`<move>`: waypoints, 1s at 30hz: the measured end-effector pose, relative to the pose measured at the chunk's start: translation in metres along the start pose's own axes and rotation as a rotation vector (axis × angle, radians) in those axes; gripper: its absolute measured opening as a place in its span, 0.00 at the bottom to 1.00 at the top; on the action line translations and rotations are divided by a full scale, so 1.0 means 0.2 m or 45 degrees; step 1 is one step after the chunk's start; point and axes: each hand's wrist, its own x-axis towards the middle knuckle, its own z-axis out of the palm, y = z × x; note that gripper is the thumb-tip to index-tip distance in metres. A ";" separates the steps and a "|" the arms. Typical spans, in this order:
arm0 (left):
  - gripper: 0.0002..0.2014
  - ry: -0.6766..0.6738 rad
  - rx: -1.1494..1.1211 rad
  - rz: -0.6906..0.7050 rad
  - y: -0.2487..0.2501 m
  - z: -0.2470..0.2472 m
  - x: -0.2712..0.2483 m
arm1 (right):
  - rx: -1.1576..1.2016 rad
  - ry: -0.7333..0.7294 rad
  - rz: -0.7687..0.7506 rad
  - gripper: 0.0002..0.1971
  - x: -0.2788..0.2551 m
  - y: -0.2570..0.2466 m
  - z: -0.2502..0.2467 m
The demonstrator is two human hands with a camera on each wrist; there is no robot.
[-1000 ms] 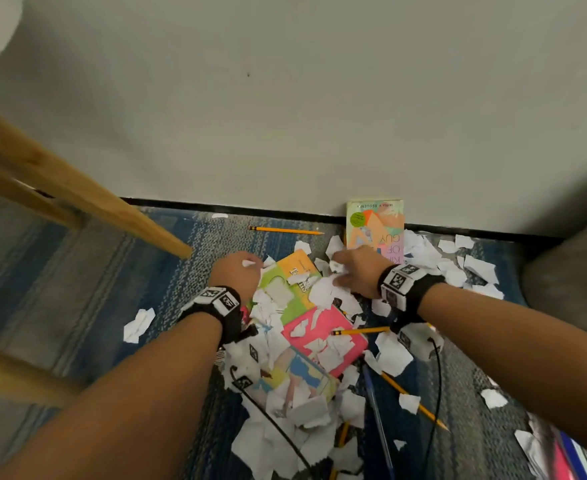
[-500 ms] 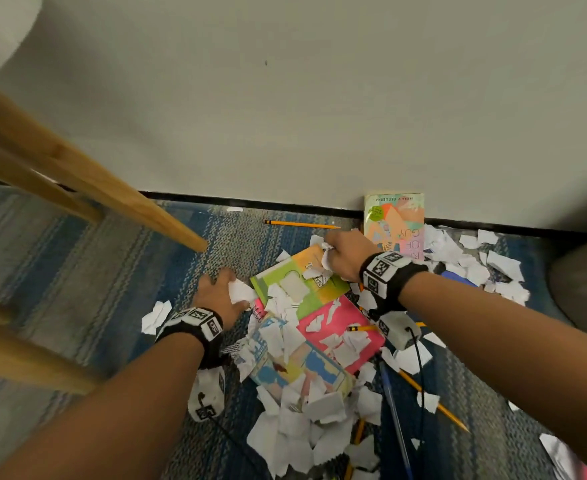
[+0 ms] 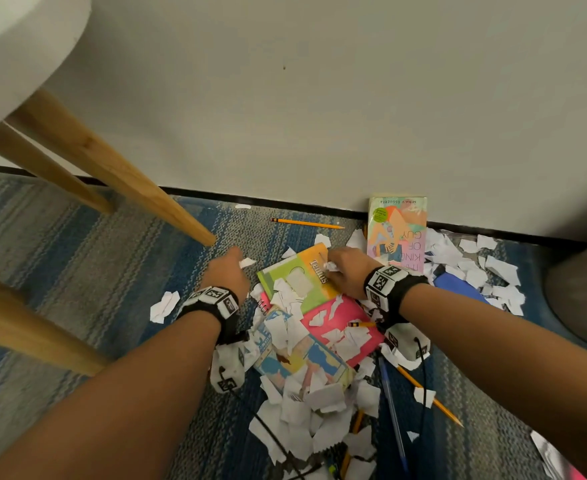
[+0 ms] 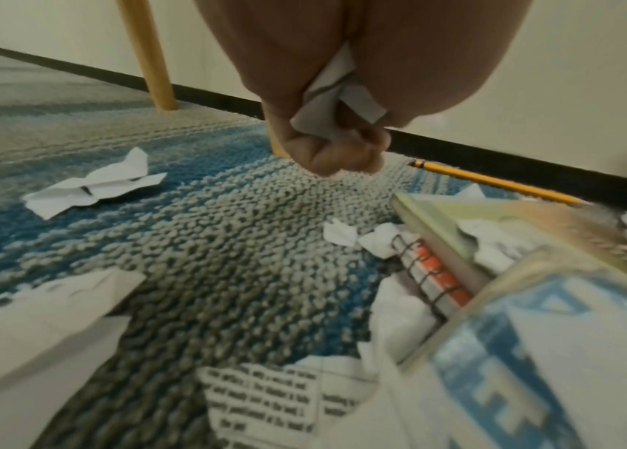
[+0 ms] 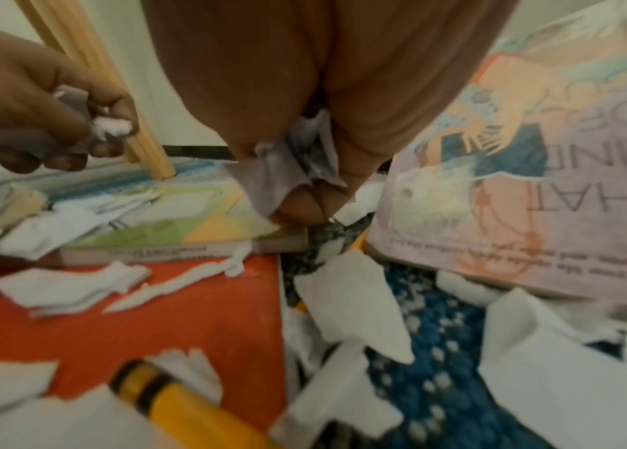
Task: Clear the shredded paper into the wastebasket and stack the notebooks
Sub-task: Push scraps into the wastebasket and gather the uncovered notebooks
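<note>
Torn white paper scraps (image 3: 306, 410) litter a blue striped rug around a pile of notebooks: a green and orange one (image 3: 295, 275), a pink one (image 3: 340, 327) and a blue-patterned one (image 3: 299, 358). My left hand (image 3: 231, 268) hovers left of the green notebook, its curled fingers (image 4: 338, 152) clutching crumpled paper scraps (image 4: 330, 100). My right hand (image 3: 344, 268) is over the green notebook's far corner and grips a wad of scraps (image 5: 296, 164). A paperback book (image 3: 396, 233) leans against the wall behind it. No wastebasket is in view.
Wooden table legs (image 3: 112, 168) slant across the left. Pencils (image 3: 306, 223) and a blue pen (image 3: 392, 414) lie on the rug among the scraps. A loose scrap (image 3: 163, 306) sits left of my left wrist. A grey object (image 3: 583, 289) stands at the right edge.
My left hand moved left off the notebooks and further out, holding scraps. My right hand shifted left onto the green notebook and closed on a wad, leaving that cover barer.
</note>
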 end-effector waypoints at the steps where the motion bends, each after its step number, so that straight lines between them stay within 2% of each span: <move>1: 0.10 -0.001 -0.036 0.070 0.02 0.00 0.00 | 0.043 0.012 0.049 0.11 -0.01 0.01 -0.01; 4: 0.11 -0.179 -0.035 0.228 0.09 0.03 -0.01 | 0.079 -0.033 0.088 0.15 -0.05 0.00 -0.06; 7: 0.07 -0.365 0.062 0.242 0.13 0.10 -0.04 | 0.063 -0.092 -0.009 0.11 -0.11 -0.03 -0.08; 9: 0.20 -0.404 0.110 0.235 0.12 0.15 -0.06 | 0.030 -0.147 -0.040 0.09 -0.15 -0.07 -0.05; 11: 0.28 -0.422 0.154 0.219 0.13 0.18 -0.07 | -0.031 -0.177 -0.091 0.12 -0.18 -0.11 -0.01; 15: 0.22 -0.463 0.291 0.159 0.17 0.18 -0.04 | -0.080 -0.171 -0.144 0.10 -0.18 -0.13 0.04; 17: 0.18 -0.440 0.295 0.199 0.15 0.17 -0.03 | -0.053 -0.144 -0.147 0.09 -0.16 -0.14 0.03; 19: 0.16 -0.397 0.175 0.223 0.12 0.16 -0.03 | -0.020 -0.102 -0.135 0.09 -0.14 -0.14 0.01; 21: 0.14 -0.270 0.046 0.207 0.07 0.14 -0.04 | 0.031 -0.043 -0.104 0.09 -0.10 -0.14 0.01; 24: 0.10 -0.109 -0.035 0.181 0.04 0.10 -0.03 | 0.026 0.013 -0.058 0.17 -0.06 -0.16 0.00; 27: 0.03 -0.040 -0.183 0.108 0.02 0.07 -0.02 | -0.069 0.100 -0.043 0.22 -0.04 -0.20 -0.01; 30: 0.04 -0.011 -0.234 0.104 0.01 0.09 -0.01 | -0.058 0.072 -0.044 0.25 0.00 -0.26 0.00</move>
